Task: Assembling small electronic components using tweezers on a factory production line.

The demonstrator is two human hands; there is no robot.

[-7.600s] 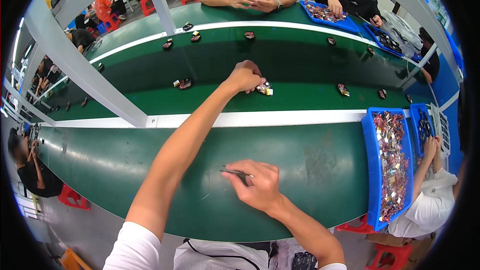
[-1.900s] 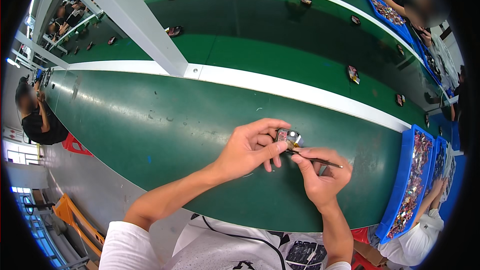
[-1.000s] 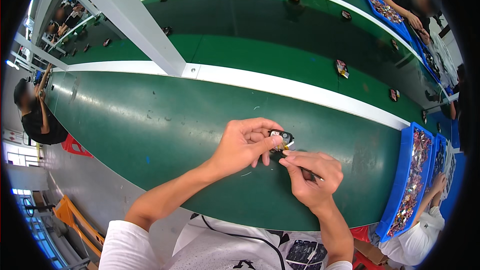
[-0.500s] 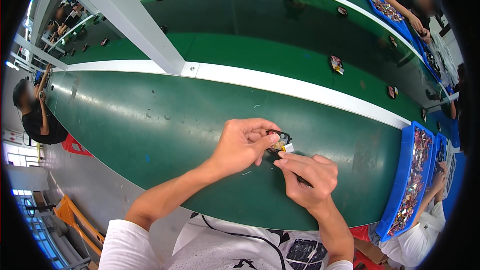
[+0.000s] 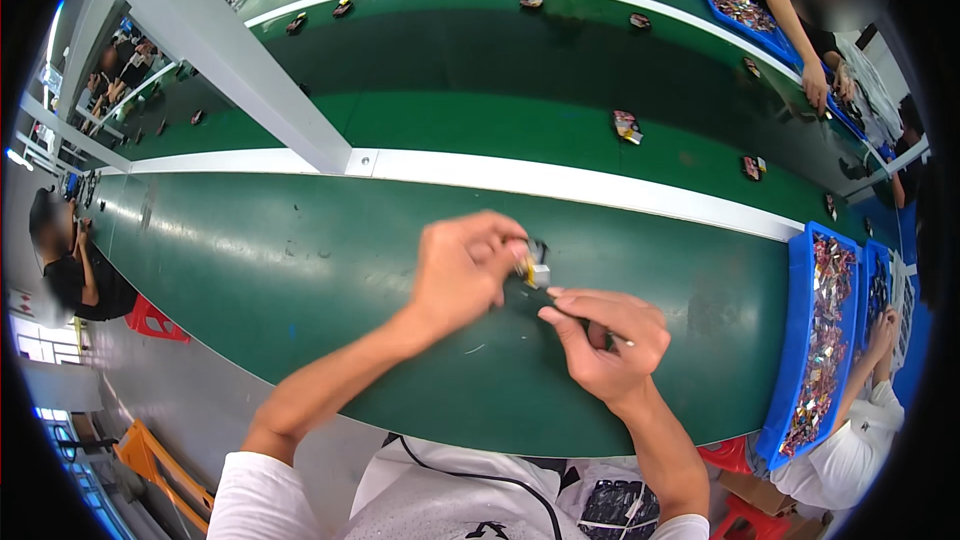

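In my left hand (image 5: 455,270) I pinch a small electronic assembly (image 5: 539,275) in a black frame, with a silvery-white piece and a bit of yellow on it. Motion smears its details. My right hand (image 5: 615,340) is closed round a slim dark pen-like tool (image 5: 535,294), whose front end points at the assembly; the fingers hide most of its length, and its exact kind is unclear. Both hands are above the green worktable (image 5: 330,290).
To my right stands a long blue bin (image 5: 780,380) of small shiny parts. Beyond the white rail (image 5: 560,184), similar assemblies (image 5: 627,127) lie spread on the green conveyor belt (image 5: 400,120). A grey post (image 5: 240,50) rises at the left. Other people work around the line.
The view has shifted slightly. My left hand has tilted the assembly and blurs with motion. The tool in my right hand has swung to a flatter angle.
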